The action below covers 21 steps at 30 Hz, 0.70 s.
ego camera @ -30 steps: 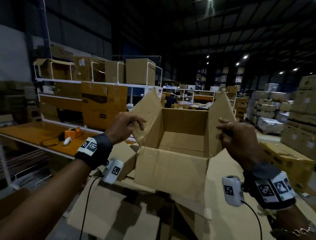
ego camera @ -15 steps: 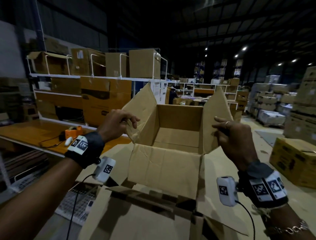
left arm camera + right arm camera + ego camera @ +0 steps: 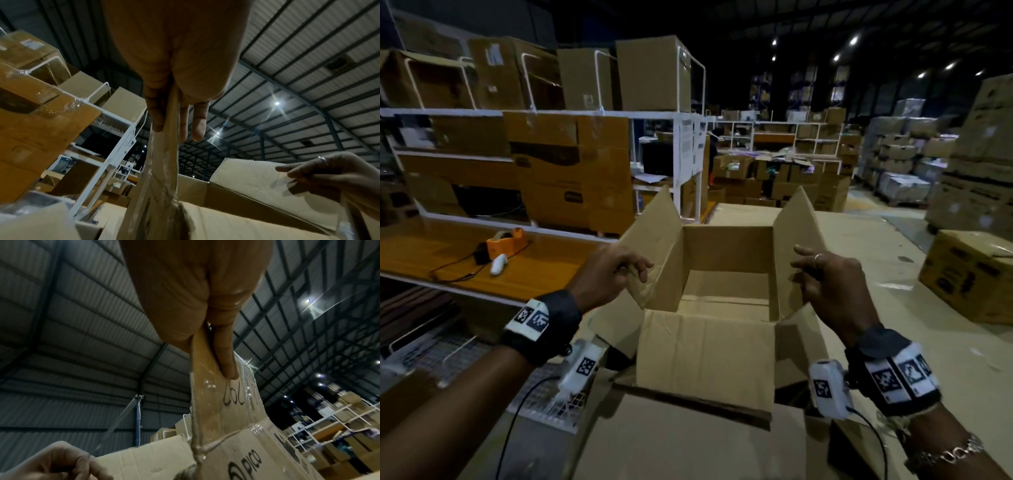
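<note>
While left hand [image 3: 606,274] and right hand [image 3: 828,287] each pinch a box [image 3: 726,246] flap | box underside unseen

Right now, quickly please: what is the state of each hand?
Left hand: closed, pinches the left flap of the open cardboard box.
Right hand: closed, pinches the right flap.

Big dim warehouse, dark corrugated metal roof [image 3: 308,48] on steel trusses, and only a few small ceiling lights [image 3: 853,40] are on. White metal shelving [image 3: 599,113] runs along the left, packed with brown cartons [image 3: 650,72]. Under it there's an orange-topped workbench [image 3: 431,250] with a tape dispenser [image 3: 508,238] sitting on it. Pale concrete floor [image 3: 887,233]. Tall carton stacks [image 3: 983,154] on the right, wrapped pallets [image 3: 904,181] farther back.
</note>
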{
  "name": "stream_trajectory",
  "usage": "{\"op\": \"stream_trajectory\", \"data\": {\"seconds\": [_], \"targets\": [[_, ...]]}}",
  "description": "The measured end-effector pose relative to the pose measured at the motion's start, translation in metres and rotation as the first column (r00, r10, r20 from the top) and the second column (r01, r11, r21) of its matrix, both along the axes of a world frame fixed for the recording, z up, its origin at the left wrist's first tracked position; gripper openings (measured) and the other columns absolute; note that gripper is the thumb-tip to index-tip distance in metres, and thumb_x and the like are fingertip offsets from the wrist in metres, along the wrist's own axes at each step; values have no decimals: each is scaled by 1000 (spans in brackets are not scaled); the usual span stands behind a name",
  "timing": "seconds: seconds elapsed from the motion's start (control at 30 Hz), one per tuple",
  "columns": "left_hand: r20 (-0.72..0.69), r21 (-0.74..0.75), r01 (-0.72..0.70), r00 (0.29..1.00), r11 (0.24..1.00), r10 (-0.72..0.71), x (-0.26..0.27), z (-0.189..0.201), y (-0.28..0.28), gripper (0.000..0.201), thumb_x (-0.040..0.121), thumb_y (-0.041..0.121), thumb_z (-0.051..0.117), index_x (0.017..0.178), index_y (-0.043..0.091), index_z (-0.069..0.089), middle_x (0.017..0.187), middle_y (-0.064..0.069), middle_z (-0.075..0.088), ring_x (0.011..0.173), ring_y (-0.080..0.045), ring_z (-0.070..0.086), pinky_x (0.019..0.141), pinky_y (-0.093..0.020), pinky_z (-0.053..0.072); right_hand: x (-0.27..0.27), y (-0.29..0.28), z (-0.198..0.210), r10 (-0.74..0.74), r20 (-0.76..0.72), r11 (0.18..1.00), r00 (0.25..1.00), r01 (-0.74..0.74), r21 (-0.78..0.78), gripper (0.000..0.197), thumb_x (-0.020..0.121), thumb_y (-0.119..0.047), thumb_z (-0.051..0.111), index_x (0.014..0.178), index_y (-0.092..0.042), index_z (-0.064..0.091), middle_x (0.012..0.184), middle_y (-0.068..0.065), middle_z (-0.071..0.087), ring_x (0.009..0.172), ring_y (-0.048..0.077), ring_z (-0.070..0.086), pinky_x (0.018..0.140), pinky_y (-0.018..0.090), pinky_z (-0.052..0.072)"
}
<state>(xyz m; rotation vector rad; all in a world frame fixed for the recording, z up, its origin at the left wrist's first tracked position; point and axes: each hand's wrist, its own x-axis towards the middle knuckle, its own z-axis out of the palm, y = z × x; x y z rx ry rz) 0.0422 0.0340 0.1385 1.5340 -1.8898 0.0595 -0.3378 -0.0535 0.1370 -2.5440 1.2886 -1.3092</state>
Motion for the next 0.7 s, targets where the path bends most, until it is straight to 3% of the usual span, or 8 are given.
{"op": "stream_trajectory", "data": {"seconds": [0.13, 0.3, 0.43, 0.47, 0.6, 0.63, 0.7], "targets": [[-18, 73, 24, 1000, 997, -22, 13, -28, -13, 42, 64, -23, 49, 74, 11, 73, 97, 0, 77, 102, -12, 70, 83, -34, 58, 12, -8, -20, 2, 0, 1000, 1000, -2, 27, 24, 81, 9, 71, 100, -3, 77, 122, 11, 70, 100, 24, 72, 86, 37, 60], [-58, 117, 57, 997, 992, -50, 36, -45, -28, 43, 68, -22, 51, 77, 13, 74, 96, 2, 76, 103, -12, 69, 80, -31, 54, 29, -12, -28, -18, 0, 995, 1000, 18, 97, 26, 83, 12, 67, 103, -2, 76, 121, 11, 71, 92, 15, 70, 79, 19, 54], [-114, 112, 93, 990, 989, -80, 55, -53, -36, 49, 69, -21, 54, 75, 24, 70, 102, 2, 76, 107, -12, 69, 88, -34, 56, 40, -17, -41, -60, -67, 980, 996, 71, 185, 24, 86, 6, 68, 105, -6, 76, 123, 8, 70, 87, 7, 70, 73, 8, 51], [-131, 112, 100, 988, 989, -85, 60, -56, -39, 51, 70, -21, 53, 76, 27, 70, 103, 2, 76, 107, -12, 68, 90, -36, 56, 42, -18, -46, -67, -83, 977, 994, 82, 198, 25, 86, 6, 68, 106, -6, 76, 123, 8, 70, 88, 7, 70, 73, 8, 51], [-154, 169, 111, 984, 979, -85, 70, -76, -43, 46, 78, -17, 54, 85, 24, 74, 103, 6, 75, 105, -12, 65, 92, -34, 55, 48, -18, -59, -116, -111, 962, 987, 140, 235, 27, 86, 5, 68, 109, -7, 76, 124, 7, 70, 100, 18, 72, 83, 28, 59], [-150, 185, 113, 985, 976, -85, 71, -82, -44, 45, 81, -14, 55, 87, 27, 74, 103, 8, 74, 103, -11, 65, 91, -34, 55, 49, -17, -62, -120, -106, 959, 987, 142, 246, 27, 86, 5, 68, 109, -6, 76, 123, 7, 71, 98, 17, 72, 82, 28, 60], [-161, 215, 111, 984, 970, -77, 74, -95, -45, 43, 86, -9, 58, 90, 31, 74, 103, 10, 72, 103, -9, 64, 92, -33, 54, 50, -15, -70, -111, -88, 953, 990, 131, 274, 26, 87, 6, 67, 109, -4, 75, 121, 6, 71, 92, 11, 70, 73, 18, 59]]}}
